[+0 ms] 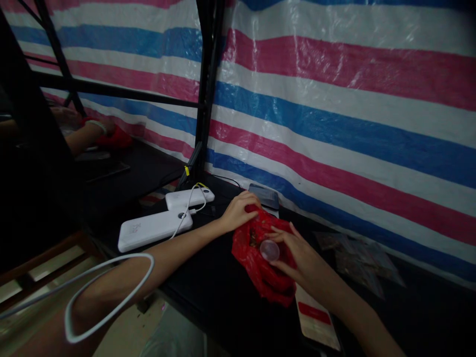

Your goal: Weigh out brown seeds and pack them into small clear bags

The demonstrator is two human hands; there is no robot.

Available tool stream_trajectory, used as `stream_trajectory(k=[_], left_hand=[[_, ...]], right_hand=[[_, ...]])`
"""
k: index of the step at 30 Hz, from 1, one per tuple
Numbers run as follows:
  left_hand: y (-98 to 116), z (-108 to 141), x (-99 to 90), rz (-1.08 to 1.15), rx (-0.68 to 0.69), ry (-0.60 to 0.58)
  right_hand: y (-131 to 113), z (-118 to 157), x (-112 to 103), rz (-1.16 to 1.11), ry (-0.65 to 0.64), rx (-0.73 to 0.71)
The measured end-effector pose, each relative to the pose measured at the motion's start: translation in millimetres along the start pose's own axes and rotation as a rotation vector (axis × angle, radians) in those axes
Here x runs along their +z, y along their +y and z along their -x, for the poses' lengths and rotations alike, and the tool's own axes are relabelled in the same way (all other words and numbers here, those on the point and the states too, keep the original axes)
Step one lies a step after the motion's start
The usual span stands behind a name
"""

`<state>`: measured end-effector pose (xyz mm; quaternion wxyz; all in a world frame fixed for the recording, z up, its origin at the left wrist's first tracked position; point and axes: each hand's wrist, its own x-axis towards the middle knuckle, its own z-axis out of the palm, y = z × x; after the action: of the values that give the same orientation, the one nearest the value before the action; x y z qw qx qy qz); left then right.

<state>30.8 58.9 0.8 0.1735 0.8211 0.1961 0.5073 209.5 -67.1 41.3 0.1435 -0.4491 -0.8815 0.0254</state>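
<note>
My left hand [238,212] grips the gathered top edge of a crumpled red plastic bag [253,258] lying on the black tabletop [219,282]. My right hand [297,253] is over the bag, with its thumb and fingers around a small clear plastic cup [269,250]. Dark contents show inside the bag's opening, but I cannot tell what they are. Part of the bag's underside is hidden.
Two white power banks [154,230] with a white cable lie left of the bag. Behind it is a phone [264,196], and a card with a red label [316,317] lies below it. Clear packets [359,263] lie right. A striped tarp [334,124] and black frame [206,89] stand behind.
</note>
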Motion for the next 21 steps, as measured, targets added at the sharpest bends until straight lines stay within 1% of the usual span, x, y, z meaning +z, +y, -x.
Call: stream_trajectory(k=[3, 5, 7, 12, 15, 16, 18, 21], left_hand=[[-3.4, -0.4, -1.1, -0.016, -0.016, 0.019], [-2.5, -0.2, -0.8, -0.014, -0.02, 0.01], [-0.2, 0.4, -0.2, -0.009, -0.023, 0.002], [2.9, 0.5, -1.9, -0.017, -0.074, 0.003], [-0.3, -0.6, -4.0, 0.015, -0.125, -0.005], [-2.0, -0.6, -4.3, 0.038, -0.135, -0.024], [-5.7, 0.6, -3.5, 0.091, -0.146, -0.102], [-9.4, 5.2, 0.2, 0.13, -0.175, -0.294]], right_hand=[[-3.4, -0.3, -2.5, -0.022, 0.056, -0.005], [-4.6, -2.7, -3.7, -0.012, 0.124, -0.001], [-5.1, -6.1, -3.6, -0.005, 0.154, 0.009], [-8.3, -8.8, -1.4, -0.081, 0.111, 0.033], [-10.2, -2.9, -1.2, -0.177, 0.136, 0.127], [-10.9, -0.1, -1.1, -0.2, 0.141, 0.173], [-13.9, 6.0, -0.1, -0.232, 0.121, 0.256], [-26.1, 16.2, 4.0, -0.29, 0.054, 0.334]])
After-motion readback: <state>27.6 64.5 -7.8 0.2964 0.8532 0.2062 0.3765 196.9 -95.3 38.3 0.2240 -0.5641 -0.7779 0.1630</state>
